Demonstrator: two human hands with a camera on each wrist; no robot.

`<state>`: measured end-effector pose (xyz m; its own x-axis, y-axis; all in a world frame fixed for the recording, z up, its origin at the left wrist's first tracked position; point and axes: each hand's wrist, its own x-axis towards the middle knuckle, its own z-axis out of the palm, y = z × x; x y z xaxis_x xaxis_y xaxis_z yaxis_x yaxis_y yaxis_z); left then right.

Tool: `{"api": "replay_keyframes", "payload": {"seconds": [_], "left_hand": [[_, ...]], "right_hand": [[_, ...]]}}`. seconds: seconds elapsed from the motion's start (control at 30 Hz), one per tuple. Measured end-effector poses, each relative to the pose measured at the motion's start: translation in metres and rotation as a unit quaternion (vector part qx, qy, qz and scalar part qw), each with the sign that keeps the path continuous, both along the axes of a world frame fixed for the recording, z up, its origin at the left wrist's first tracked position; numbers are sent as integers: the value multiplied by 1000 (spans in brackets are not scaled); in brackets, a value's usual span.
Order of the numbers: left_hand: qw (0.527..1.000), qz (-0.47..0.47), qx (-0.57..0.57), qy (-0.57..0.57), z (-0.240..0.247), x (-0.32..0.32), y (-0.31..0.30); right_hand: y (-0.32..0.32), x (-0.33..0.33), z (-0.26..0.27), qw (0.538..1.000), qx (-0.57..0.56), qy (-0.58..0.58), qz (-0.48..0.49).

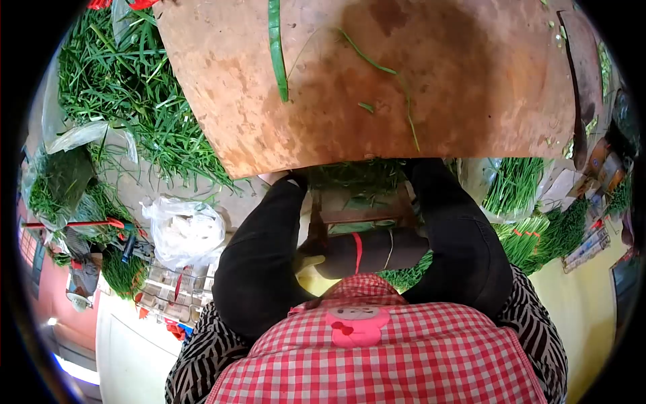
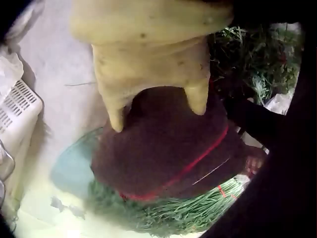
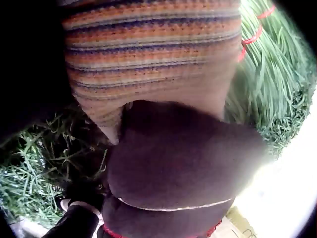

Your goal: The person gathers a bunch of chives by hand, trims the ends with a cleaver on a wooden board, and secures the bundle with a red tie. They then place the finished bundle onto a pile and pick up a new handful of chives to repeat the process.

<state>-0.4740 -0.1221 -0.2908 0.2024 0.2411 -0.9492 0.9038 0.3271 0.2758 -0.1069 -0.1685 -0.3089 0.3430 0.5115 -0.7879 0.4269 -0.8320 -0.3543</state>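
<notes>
A dark brown padded cushion [image 1: 370, 253], crossed by a red band and a thin pale string, sits low between the person's legs. My left hand [image 2: 148, 69], in a yellowish glove, grips one end of it, thumb and a finger spread over the cushion [image 2: 163, 144] in the left wrist view. At the other end my right hand [image 3: 153, 64], in an orange-and-purple striped knit glove, holds the cushion [image 3: 183, 158]. In the head view only a bit of the left glove [image 1: 311, 262] shows, and the right hand is hidden behind the leg.
A stained wooden tabletop [image 1: 404, 128] stands in front, with a flat green leaf [image 1: 276, 54] and thin stalks on it. Loose chive-like greens [image 1: 134, 87] pile at left, near a white plastic bag [image 1: 185, 232]. Red-banded green bundles [image 1: 525, 236] lie at right.
</notes>
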Motion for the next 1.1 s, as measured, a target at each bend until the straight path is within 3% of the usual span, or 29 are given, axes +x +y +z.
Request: {"api": "replay_keyframes", "payload": {"seconds": [0.13,0.27,0.4,0.83,0.97,1.1], "left_hand": [[1000,2,8,-3,-18,7,13],[1000,-13,3,-6,-14,-3,16],[999,-31,-2,-8,-5,-31,13],[998,-13,50,36,41,-183,25],[992,-14,120,46,64,-227,71],[941,-18,334,-48,101,-245,176]], "right_hand": [[-1,4,6,1000,4,-1,4],[6,3,-14,1000,6,-1,14],[-18,4,1,999,8,18,42],[-283,46,134,987,-106,83,87],[-320,71,153,989,-91,69,98],[-300,122,180,990,13,-18,141]]}}
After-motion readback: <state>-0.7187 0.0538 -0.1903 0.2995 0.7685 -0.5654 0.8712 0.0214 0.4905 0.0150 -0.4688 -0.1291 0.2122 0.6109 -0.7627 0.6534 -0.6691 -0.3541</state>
